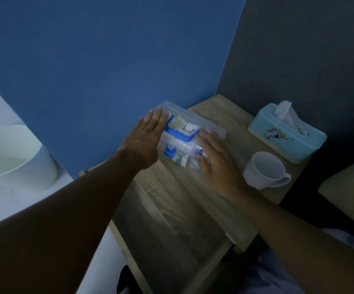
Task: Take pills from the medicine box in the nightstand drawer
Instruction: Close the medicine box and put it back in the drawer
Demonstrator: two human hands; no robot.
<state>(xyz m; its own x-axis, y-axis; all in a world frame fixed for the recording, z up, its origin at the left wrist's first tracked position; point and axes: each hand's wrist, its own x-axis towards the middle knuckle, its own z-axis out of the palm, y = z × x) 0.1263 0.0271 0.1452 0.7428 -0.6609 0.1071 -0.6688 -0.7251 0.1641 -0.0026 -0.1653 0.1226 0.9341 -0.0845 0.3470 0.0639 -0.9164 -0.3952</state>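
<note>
Head view, dim light. Clear medicine box (189, 132) with blue handle sits on nightstand top (193, 200), at its far left corner. Left hand (145, 139) flat, fingers spread, against box's left end; right hand (216, 160) flat and spread over its right front. White mug (264, 170) right of box; tissue box (287, 132) beyond mug.

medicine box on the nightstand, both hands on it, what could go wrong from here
1. The clear medicine box sits near the nightstand's back left edge by the blue wall; a push from the right hand could slide it off that side.
2. The white mug stands just beside the right hand, so an outward wrist sweep may knock it.
3. The left hand lies flat, fingers open, not gripping, so the box may shift when the blue latch is opened.
</note>
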